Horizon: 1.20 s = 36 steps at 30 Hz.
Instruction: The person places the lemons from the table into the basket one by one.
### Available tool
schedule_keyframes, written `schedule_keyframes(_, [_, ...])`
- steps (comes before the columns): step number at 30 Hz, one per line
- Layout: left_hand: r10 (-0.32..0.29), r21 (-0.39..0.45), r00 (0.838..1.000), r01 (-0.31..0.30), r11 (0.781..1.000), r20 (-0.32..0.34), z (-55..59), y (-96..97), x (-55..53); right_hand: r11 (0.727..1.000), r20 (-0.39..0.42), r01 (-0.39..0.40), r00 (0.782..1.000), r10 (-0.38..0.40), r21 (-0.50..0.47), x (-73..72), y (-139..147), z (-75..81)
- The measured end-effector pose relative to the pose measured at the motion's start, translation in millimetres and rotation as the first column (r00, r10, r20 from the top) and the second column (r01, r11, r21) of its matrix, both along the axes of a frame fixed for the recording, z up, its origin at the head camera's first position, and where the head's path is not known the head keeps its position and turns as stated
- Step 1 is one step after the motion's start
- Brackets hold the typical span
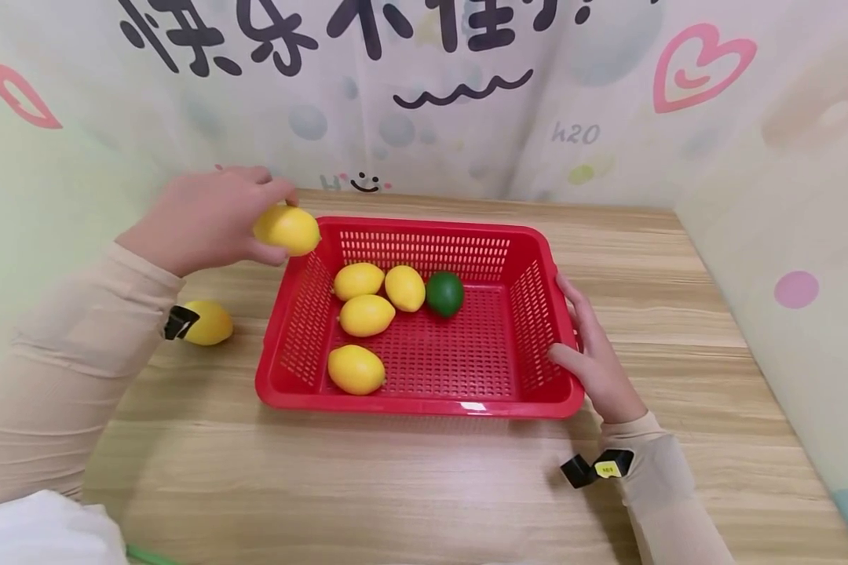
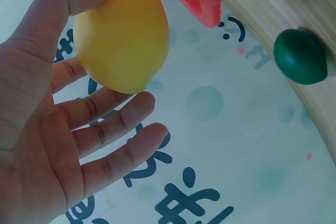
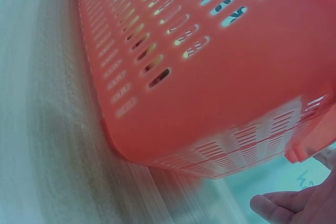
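My left hand (image 1: 215,220) pinches a lemon (image 1: 287,230) between thumb and fingertips, just above the far left corner of the red basket (image 1: 424,406). In the left wrist view, the thumb and index finger hold the lemon (image 2: 123,35) while the other fingers stretch out past it. My right hand (image 1: 597,353) grips the basket's right rim, its thumb over the edge and its fingers outside. Inside the basket lie several lemons (image 1: 366,315) toward the left, with a dark green fruit (image 1: 444,294), perhaps a lime or avocado, beside them.
Another yellow fruit (image 1: 210,322) lies on the wooden table (image 1: 396,486) left of the basket, partly behind the left wrist. The left wrist view shows a second green fruit (image 2: 300,56) on the table near the printed curtain (image 1: 424,125), which borders the back.
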<state>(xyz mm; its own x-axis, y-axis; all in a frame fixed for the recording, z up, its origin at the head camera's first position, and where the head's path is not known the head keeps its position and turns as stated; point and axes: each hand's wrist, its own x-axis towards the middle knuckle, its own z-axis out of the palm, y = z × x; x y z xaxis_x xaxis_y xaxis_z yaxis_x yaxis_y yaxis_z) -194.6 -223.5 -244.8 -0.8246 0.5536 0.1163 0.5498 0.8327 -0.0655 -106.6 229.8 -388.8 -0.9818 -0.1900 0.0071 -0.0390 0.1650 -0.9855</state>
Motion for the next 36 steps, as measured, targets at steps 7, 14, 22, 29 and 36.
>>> schedule_keyframes(7, [-0.027,-0.049,1.000,0.027,0.998,0.008,6.0,11.1,0.6,1.000,0.001,-0.004,1.000,0.004,-0.005,-0.5,-1,0.7])
schedule_keyframes(14, [-0.047,-0.075,0.999,0.049,0.996,0.027,12.6,26.3,-0.9,1.000,0.010,0.001,1.000,-0.001,-0.004,-0.1,-1,2.1])
schedule_keyframes(22, [-0.146,-0.110,0.989,0.144,0.983,-0.007,11.6,45.4,-3.8,1.000,0.006,-0.002,1.000,0.002,-0.014,-0.1,0,1.3])
schedule_keyframes(29, [-0.197,-0.126,0.980,0.194,0.973,-0.011,5.1,56.5,-7.5,1.000,0.001,-0.009,1.000,0.009,-0.022,0.1,1,0.3])
schedule_keyframes(36, [-0.207,-0.188,0.978,0.208,0.960,0.023,0.1,72.3,-11.5,1.000,0.008,-0.010,1.000,0.010,-0.016,0.3,0,0.1])
